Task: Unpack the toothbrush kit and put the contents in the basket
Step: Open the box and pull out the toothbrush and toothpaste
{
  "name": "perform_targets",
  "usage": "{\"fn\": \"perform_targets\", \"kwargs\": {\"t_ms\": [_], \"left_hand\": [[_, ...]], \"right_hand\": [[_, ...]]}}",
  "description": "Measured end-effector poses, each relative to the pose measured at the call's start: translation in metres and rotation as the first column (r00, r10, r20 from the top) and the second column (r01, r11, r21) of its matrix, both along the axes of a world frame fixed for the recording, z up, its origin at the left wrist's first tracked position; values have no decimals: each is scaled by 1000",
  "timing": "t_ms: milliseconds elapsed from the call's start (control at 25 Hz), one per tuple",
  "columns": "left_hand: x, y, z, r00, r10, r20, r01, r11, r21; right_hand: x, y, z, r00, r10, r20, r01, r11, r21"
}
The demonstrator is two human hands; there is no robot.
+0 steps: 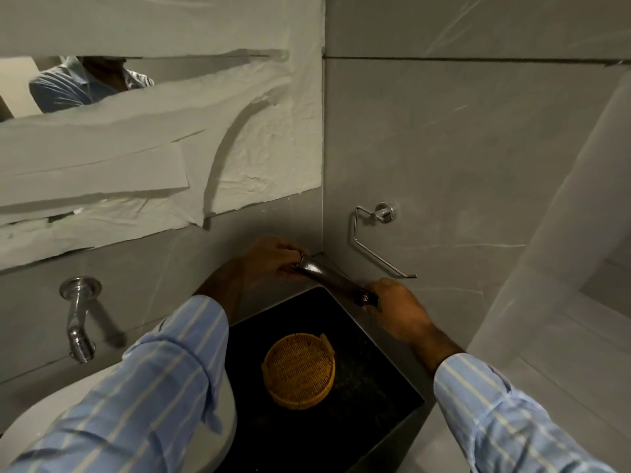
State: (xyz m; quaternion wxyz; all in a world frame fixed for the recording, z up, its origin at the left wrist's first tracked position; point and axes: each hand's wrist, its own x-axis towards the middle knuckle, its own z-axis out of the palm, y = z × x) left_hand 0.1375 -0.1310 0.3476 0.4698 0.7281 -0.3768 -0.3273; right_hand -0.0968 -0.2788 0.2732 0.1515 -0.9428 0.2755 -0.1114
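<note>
A long, dark, glossy toothbrush kit packet (333, 278) is held in the air above the back corner of the black countertop (307, 435). My left hand (266, 259) pinches its far end near the wall. My right hand (396, 307) grips its near end, where a small logo shows. A round woven basket (298, 370), yellow-brown and with nothing in it, stands on the counter below and nearer to me than both hands.
A white basin (218, 397) lies at the lower left under my left sleeve, with a chrome tap (79, 319) on the wall above it. A chrome holder (375, 240) juts from the right wall. A paper-covered mirror (136, 131) fills the upper left.
</note>
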Motion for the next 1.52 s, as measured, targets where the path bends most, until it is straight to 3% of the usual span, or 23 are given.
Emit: {"fn": "perform_targets", "kwargs": {"t_ms": [240, 360, 480, 560, 600, 640, 680, 720, 760, 800, 880, 1000, 1160, 1240, 1320, 1440, 1520], "left_hand": [[5, -2, 3, 981, 39, 188, -50, 997, 52], [5, -5, 8, 986, 122, 116, -124, 992, 11], [4, -5, 9, 990, 57, 128, -58, 998, 3], [8, -3, 5, 982, 52, 180, -52, 999, -7], [10, -2, 3, 977, 70, 200, -70, 997, -8], [13, -3, -1, 975, 99, 199, -98, 995, -17], [17, -3, -6, 974, 128, 188, -125, 992, -31], [16, -3, -8, 972, 160, 171, -152, 987, -57], [13, -3, -11, 973, 184, 139, -172, 980, -95], [9, -1, -12, 976, 200, 91, -188, 974, -126], [-3, 2, -12, 978, 208, -20, -208, 963, -169], [-18, 2, -19, 977, 142, -156, -171, 967, -191], [-29, 12, -29, 902, 20, -430, -144, 955, -258], [-31, 19, -37, 873, 22, -488, -179, 944, -278], [-30, 20, -48, 900, 120, -418, -245, 934, -261], [-25, 18, -62, 938, 339, -75, -347, 914, -212], [-26, 14, -67, 920, 386, -63, -390, 895, -217]], "right_hand": [[7, 0, 2, 999, 50, -3, -50, 998, -31], [10, 0, -1, 999, 51, 3, -51, 998, -23], [14, -3, -4, 1000, 25, 12, -25, 1000, 6], [18, 1, -6, 997, -65, 31, 61, 994, 92], [20, 5, -7, 990, -142, 5, 137, 965, 225], [22, 10, -10, 975, -216, -58, 218, 861, 459], [26, 19, -13, 958, -259, -122, 263, 623, 737], [31, 27, -16, 951, -273, -144, 228, 308, 923], [38, 34, -19, 948, -297, -115, 133, 41, 990], [47, 38, -18, 935, -351, -54, 1, -148, 989], [66, 43, -14, 845, -531, 67, -274, -322, 906], [81, 42, -3, 692, -702, 167, -512, -314, 799], [74, 36, 8, 664, -721, 199, -513, -244, 823], [72, 40, 14, 665, -718, 204, -506, -232, 831], [75, 43, 15, 679, -705, 206, -485, -219, 847], [81, 47, 16, 694, -673, 254, -468, -154, 870], [82, 45, 19, 690, -651, 315, -467, -69, 881]]}}
